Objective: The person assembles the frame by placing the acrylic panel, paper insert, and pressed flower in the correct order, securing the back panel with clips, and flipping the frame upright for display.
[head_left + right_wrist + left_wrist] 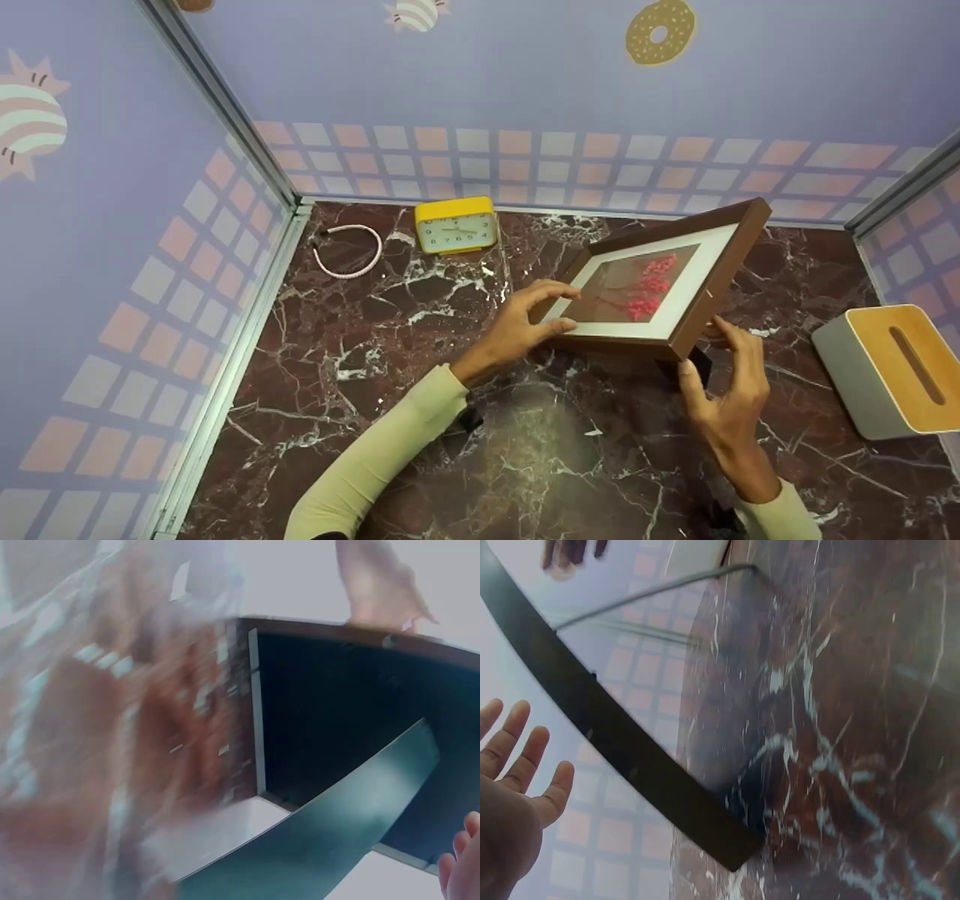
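A brown picture frame [712, 296] with a white mat and pink flowers leans at a slant over the dark marbled table. From its dark back, in the right wrist view, a flat support leg [352, 802] sticks out. My left hand [517, 330] is at the frame's left side, its fingers reaching in front of the picture. The left wrist view shows those fingers spread and fairly straight. Behind the frame's lower right corner is my right hand [731, 397], thumb and fingers apart. Whether either hand touches the frame is unclear.
A yellow alarm clock [456, 225] stands near the back wall, with a pale pink hoop [375, 259] to its left. At the right is a tissue box [851, 375] with a wooden-looking slotted lid. Walls border the table [360, 420] at the back and sides.
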The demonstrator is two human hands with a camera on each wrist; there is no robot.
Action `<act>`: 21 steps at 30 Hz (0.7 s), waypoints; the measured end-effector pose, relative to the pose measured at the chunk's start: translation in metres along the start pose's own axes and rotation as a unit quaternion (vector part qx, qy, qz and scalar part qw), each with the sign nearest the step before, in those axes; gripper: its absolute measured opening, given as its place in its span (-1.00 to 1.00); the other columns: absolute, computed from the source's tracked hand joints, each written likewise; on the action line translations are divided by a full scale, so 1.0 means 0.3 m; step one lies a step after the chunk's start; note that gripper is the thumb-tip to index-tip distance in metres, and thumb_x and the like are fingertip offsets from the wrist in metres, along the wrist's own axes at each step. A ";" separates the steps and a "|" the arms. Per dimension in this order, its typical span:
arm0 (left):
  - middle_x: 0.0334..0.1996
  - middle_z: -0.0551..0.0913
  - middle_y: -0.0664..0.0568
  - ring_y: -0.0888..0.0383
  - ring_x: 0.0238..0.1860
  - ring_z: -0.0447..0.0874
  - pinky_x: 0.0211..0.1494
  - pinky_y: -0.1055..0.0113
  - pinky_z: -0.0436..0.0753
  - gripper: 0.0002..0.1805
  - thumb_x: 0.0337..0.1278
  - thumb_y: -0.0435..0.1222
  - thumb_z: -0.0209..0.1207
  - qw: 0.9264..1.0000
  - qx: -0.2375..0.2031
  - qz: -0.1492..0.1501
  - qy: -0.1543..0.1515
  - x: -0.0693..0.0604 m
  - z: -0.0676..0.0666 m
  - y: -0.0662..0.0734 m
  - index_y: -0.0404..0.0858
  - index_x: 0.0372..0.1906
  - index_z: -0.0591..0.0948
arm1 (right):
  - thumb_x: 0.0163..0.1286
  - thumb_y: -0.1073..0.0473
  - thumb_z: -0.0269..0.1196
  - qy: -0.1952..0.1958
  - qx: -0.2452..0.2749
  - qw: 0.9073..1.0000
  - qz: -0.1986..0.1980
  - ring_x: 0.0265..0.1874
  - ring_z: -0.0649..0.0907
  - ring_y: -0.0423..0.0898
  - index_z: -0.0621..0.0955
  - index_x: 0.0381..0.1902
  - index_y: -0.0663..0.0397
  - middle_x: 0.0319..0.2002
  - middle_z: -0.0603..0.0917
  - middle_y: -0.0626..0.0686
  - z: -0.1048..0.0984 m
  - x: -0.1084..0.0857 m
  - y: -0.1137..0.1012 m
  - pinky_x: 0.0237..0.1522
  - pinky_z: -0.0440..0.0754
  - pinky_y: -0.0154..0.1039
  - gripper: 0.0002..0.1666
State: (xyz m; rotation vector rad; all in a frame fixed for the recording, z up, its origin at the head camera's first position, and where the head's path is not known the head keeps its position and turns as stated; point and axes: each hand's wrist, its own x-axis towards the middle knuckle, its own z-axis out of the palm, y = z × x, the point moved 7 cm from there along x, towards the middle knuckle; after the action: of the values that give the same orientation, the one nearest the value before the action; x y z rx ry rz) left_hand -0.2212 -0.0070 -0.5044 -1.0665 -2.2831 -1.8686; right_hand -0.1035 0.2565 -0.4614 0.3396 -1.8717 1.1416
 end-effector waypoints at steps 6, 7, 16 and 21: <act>0.36 0.68 -0.16 -0.15 0.42 0.61 0.51 -0.32 0.51 -0.51 0.51 -0.27 0.36 0.999 -0.024 -0.045 -0.015 0.040 -0.014 -0.078 -0.38 0.41 0.65 | 0.33 -0.05 0.37 0.054 0.034 0.998 0.011 0.01 0.68 -0.15 0.59 0.19 0.70 -0.13 0.68 0.50 -0.003 0.051 -0.124 0.14 0.58 -0.35 -0.17; 0.37 0.67 -0.17 -0.19 0.43 0.60 0.51 -0.33 0.51 -0.50 0.52 -0.26 0.35 0.998 -0.031 -0.051 -0.018 0.047 -0.013 -0.091 -0.38 0.42 0.64 | 0.34 -0.08 0.39 0.061 0.038 0.997 0.013 0.02 0.69 -0.15 0.59 0.18 0.70 -0.13 0.69 0.45 -0.003 0.057 -0.137 0.15 0.59 -0.36 -0.15; 0.40 0.65 -0.23 -0.19 0.49 0.56 0.61 -0.16 0.48 -0.48 0.54 -0.25 0.34 0.996 -0.026 -0.082 -0.026 0.087 -0.009 -0.174 -0.45 0.42 0.63 | 0.32 -0.31 0.53 0.101 0.040 0.994 0.000 -0.15 0.66 -0.18 0.58 0.09 0.75 -0.25 0.68 0.40 0.003 0.076 -0.218 0.00 0.60 -0.43 0.07; 0.40 0.66 -0.22 -0.16 0.47 0.59 0.57 -0.17 0.52 -0.50 0.55 -0.23 0.34 0.996 -0.014 -0.085 -0.030 0.106 -0.002 -0.182 -0.40 0.41 0.66 | 0.29 -0.35 0.56 0.107 0.004 0.994 -0.004 -0.29 0.63 -0.20 0.60 0.01 0.70 -0.35 0.65 0.43 0.009 0.074 -0.216 -0.09 0.57 -0.50 0.05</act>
State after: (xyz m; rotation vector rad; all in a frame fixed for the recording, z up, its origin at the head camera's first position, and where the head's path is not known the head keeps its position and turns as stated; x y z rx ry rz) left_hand -0.2731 0.0049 -0.5384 -0.9714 -2.4600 -1.9598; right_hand -0.0775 0.2238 -0.4069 0.2202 -1.6781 1.1340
